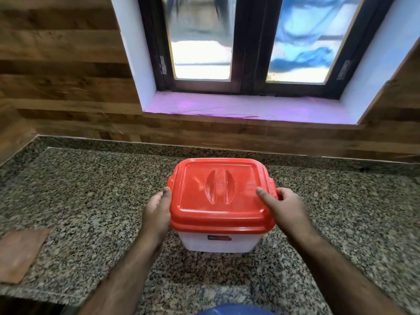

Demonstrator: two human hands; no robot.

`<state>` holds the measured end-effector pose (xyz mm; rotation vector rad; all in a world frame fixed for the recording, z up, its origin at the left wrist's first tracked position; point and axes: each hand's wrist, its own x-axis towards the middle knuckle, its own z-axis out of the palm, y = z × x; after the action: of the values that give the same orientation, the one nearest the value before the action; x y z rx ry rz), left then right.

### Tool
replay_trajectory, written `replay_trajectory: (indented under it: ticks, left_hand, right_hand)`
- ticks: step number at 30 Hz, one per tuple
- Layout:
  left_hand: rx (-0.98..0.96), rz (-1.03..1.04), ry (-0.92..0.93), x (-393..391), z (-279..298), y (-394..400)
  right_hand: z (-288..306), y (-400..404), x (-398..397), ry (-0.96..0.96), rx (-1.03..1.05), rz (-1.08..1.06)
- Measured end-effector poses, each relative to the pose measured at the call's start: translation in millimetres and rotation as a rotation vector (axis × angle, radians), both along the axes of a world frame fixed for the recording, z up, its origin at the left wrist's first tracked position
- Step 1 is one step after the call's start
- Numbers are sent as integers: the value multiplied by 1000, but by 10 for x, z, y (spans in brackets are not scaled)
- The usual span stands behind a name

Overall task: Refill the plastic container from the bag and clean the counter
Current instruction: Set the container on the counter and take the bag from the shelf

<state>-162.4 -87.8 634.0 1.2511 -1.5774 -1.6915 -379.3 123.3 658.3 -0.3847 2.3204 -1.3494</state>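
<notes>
- I see one translucent white plastic container (218, 242) with a glossy red lid (219, 196), central on the speckled granite counter (91, 201).
- My left hand (156, 212) presses its 9 o'clock side, fingers hidden; my right hand (286, 205) grips the lid's 3 o'clock tab.
- One reddish cloth (20, 253) lies at 8 o'clock.

Hidden under the red plastic lid (219, 192): contents of the white translucent plastic container (218, 243). Fingers of left hand (158, 209) out of sight behind the container's side. Too blurred to read: small dark label (219, 238). Cut off by edges: blue rounded object (236, 310) near, flat reddish-brown square piece (20, 253) left.
</notes>
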Motion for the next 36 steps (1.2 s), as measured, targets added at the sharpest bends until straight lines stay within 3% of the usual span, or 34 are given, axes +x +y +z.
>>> replay_trajectory:
  ticks: [3,9,14,17,20,22,24,26,30,33,36]
  left_hand:
    - [39,-6,27,-17,47,32]
    - [65,5,60,17,27,-39]
    - [33,5,68,80,66,-74]
    - [-5,61,88,98,137,-41]
    - [-159,148,84,66,207,38]
    - [-431,132,39,45,222,99]
    - [-788,-13,-45,-9,205,150]
    - [-1004,-293,-81,-112,180,215]
    - [-962,-904,-261,-411,252,351]
    - [-932,-1041,-474,-573,205,403]
    - [-1016,-1109,-705,-640,110,461]
  right_hand:
    - [-12,-35,9,24,47,-12]
    - [196,-73,112,-4,-206,-88]
    - [565,-204,205,-344,-549,-88]
    - [716,-249,141,-440,-664,-101]
    - [828,-210,-65,-505,-782,-137]
    - [899,-125,-211,-521,-824,-176]
    - [943,-19,-350,-437,-871,-262]
    - [942,81,-478,-287,-928,-349]
    - [827,279,-616,61,-851,-365]
    - [676,406,-689,182,-791,-344]
    - [362,543,-790,471,-527,-311]
